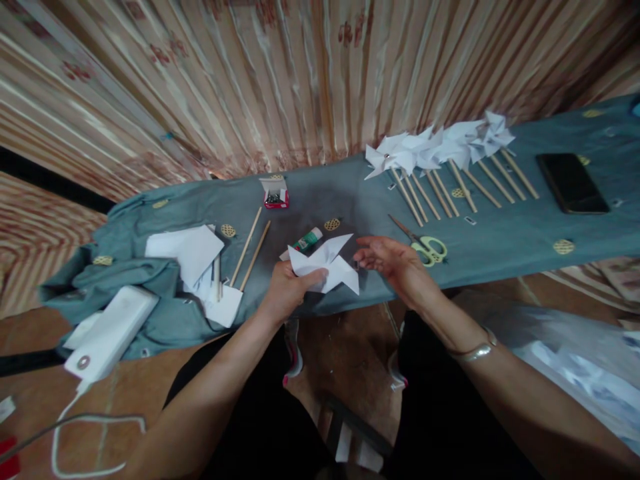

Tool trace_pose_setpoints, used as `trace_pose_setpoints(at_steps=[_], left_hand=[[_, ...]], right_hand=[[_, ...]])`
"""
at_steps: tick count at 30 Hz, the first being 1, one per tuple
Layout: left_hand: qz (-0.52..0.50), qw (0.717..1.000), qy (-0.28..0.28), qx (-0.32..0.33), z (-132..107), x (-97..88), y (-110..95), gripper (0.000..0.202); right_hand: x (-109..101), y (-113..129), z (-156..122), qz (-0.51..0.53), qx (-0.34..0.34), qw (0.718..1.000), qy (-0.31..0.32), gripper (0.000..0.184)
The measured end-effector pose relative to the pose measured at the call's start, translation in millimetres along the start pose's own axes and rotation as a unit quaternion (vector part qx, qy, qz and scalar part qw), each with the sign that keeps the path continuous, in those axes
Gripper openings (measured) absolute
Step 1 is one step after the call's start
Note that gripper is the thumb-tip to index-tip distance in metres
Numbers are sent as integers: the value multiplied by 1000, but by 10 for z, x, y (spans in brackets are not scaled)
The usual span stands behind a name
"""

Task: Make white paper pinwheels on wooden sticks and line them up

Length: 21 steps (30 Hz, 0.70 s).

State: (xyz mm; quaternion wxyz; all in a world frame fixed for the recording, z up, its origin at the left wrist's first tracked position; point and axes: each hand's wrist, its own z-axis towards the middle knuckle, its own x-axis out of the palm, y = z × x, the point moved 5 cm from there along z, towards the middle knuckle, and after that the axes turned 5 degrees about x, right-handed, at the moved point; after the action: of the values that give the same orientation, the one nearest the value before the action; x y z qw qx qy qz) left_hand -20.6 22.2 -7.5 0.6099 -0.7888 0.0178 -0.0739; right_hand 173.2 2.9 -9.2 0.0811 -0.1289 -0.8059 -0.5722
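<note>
My left hand [287, 290] is closed on a white paper pinwheel [333, 265], its thumb pressed over the folded middle. The pinwheel has no stick and is held above the front edge of the cloth-covered table. Just right of its blades, my right hand [387, 261] has its fingers partly bent and apart, with nothing visible in them. Behind the pinwheel lies a green and white glue stick [306, 241], partly covered by a blade. Scissors [425, 247] with light green handles rest beyond my right hand.
Finished pinwheels [445, 147] on wooden sticks lie in a row at the back right, beside a black phone [573, 183]. A small red box [275, 195] of metal pins stands open. Two loose sticks [250, 247], paper sheets [187, 250] and a white power bank [113, 330] are on the left.
</note>
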Motion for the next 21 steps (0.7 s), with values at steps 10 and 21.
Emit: trace_pose_setpoints(at_steps=[10, 21], left_hand=[[-38, 998, -51, -11, 32, -149, -12, 23], [-90, 992, -89, -5, 115, -190, -83, 21]], right_hand=[[209, -59, 113, -2, 9, 1000, 11, 34], [238, -22, 355, 3, -25, 998, -51, 35]])
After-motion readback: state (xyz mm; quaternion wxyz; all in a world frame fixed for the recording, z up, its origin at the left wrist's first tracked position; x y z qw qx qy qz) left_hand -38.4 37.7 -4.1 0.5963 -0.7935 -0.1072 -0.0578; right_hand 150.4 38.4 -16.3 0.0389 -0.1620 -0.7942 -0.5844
